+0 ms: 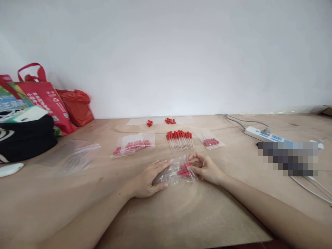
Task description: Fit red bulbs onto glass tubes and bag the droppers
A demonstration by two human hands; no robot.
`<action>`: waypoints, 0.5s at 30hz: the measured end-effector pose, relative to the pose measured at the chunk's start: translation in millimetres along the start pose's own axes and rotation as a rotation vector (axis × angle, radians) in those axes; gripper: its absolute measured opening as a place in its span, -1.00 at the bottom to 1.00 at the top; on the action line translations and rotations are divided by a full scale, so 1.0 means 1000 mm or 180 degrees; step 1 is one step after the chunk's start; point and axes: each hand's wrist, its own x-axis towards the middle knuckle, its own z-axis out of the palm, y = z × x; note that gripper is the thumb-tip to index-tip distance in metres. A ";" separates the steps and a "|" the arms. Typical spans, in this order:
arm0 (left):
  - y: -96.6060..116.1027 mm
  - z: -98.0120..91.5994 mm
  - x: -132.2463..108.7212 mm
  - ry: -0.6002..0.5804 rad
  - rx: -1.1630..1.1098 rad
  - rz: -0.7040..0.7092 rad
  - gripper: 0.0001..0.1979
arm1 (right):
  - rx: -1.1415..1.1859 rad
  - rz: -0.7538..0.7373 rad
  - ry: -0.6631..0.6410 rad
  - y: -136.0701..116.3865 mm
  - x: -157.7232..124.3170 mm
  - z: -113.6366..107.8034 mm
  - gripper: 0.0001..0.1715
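Observation:
A clear zip-lock bag [172, 172] lies on the table between my hands, with several red-bulbed droppers [184, 172] inside. My left hand [151, 178] rests across the bag's left end, fingers stretched out and thumb apart. At the bag's right end, my right hand [203, 168] pinches its edge beside the red bulbs; whether it also grips a dropper is hidden. Just beyond the hands, a row of loose droppers [179, 138] lies with red bulbs pointing away. Filled bags [133, 143] overlap to the left of that row, and another filled bag [209, 139] lies to its right.
Empty clear bags [80, 157] are piled at the left. Loose red bulbs [170, 121] lie on plastic near the wall. A power strip [268, 136] with cables sits at the right beside a blurred patch. Red bags [76, 107] and a black cloth item [28, 138] stand far left.

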 end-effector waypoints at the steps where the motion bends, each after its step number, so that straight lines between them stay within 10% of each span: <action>1: 0.000 0.000 0.000 -0.0006 0.0000 -0.0007 -0.36 | -0.0065 0.0048 -0.0028 0.001 0.001 0.001 -0.65; 8: 0.001 0.000 0.000 0.0061 0.0035 0.0039 -0.38 | -0.0212 -0.0035 -0.0310 0.006 0.004 0.002 -0.62; 15: 0.000 -0.002 0.001 -0.0125 0.0153 0.0132 -0.54 | -0.1885 -0.0198 0.1352 0.004 0.053 -0.033 -0.83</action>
